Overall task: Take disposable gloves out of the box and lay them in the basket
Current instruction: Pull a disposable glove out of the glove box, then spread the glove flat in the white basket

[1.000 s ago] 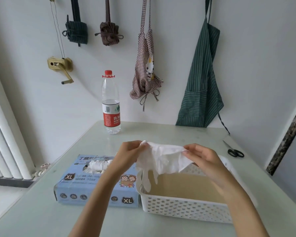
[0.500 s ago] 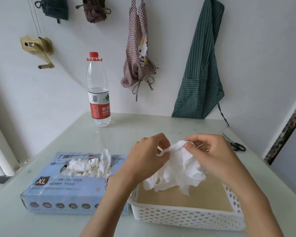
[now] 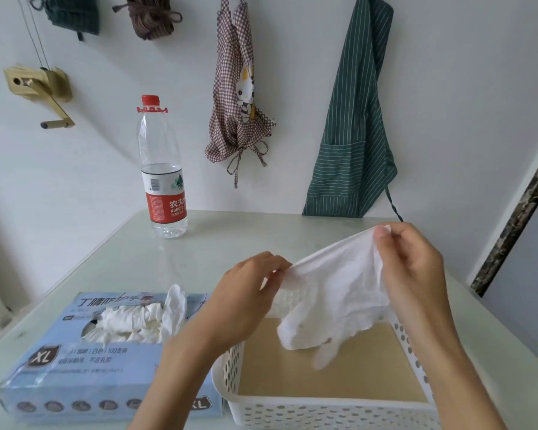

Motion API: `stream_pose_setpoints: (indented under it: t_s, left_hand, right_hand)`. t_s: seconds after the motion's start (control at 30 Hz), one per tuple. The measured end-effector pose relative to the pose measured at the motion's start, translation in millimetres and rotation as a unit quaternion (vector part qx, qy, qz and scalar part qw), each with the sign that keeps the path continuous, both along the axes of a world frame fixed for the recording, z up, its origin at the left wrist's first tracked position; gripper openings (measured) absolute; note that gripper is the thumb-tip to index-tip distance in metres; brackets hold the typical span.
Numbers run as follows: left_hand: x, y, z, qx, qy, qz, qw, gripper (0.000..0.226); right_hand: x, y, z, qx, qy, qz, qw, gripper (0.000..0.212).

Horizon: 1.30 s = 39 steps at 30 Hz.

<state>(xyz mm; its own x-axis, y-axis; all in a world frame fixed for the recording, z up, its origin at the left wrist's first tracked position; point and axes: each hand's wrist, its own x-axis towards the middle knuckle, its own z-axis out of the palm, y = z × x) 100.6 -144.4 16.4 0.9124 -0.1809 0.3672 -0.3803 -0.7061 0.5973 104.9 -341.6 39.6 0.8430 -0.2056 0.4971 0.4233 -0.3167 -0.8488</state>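
Gloves are the matter here: one white disposable glove (image 3: 333,293) hangs stretched between two hands above the white perforated basket (image 3: 292,411), its cuff edge pulled taut and its fingers dangling down toward the tan basket floor without clearly touching it. The left hand (image 3: 243,302) pinches the cuff at its lower left end with fingertips and thumb; the right hand (image 3: 413,274) pinches the other end higher up, fingers curled round the gathered edge. The basket sits at the near edge of the table (image 3: 261,240), toward the right, and holds nothing else that shows. Just beside it on the left, touching or nearly so, lies the light blue glove box (image 3: 84,370), marked XL, with a bunch of white gloves (image 3: 143,321) poking up out of its top opening. A water bottle (image 3: 162,181) with a red cap and red label stands upright near the far edge, toward the left. Above the far edge, a checked apron (image 3: 236,97) and a green striped apron (image 3: 354,144) hang on the wall.
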Motion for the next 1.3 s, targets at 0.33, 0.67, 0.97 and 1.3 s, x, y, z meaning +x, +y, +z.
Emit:
stream_pose_setpoints:
  t_s: [0.33, 0.67, 0.97, 1.3]
  left_hand:
    - [-14, -6, 9, -0.229, -0.026, 0.025, 0.973, 0.016]
    - [-41, 3, 33, -0.143, -0.073, 0.035, 0.987, 0.022]
    - [-39, 19, 68, 0.052, -0.086, 0.105, 0.989, 0.029]
    - [32, -43, -3, 0.408, -0.041, -0.014, 0.912, 0.031]
  right_hand:
    - [-16, -11, 3, -0.149, -0.242, -0.111, 0.952, 0.017]
    - [-39, -14, 39, -0.194, -0.147, -0.075, 0.967, 0.018]
    - [-35, -4, 37, -0.040, 0.004, 0.025, 0.999, 0.017]
    - [15, -41, -43, -0.513, 0.236, -0.079, 0.821, 0.026]
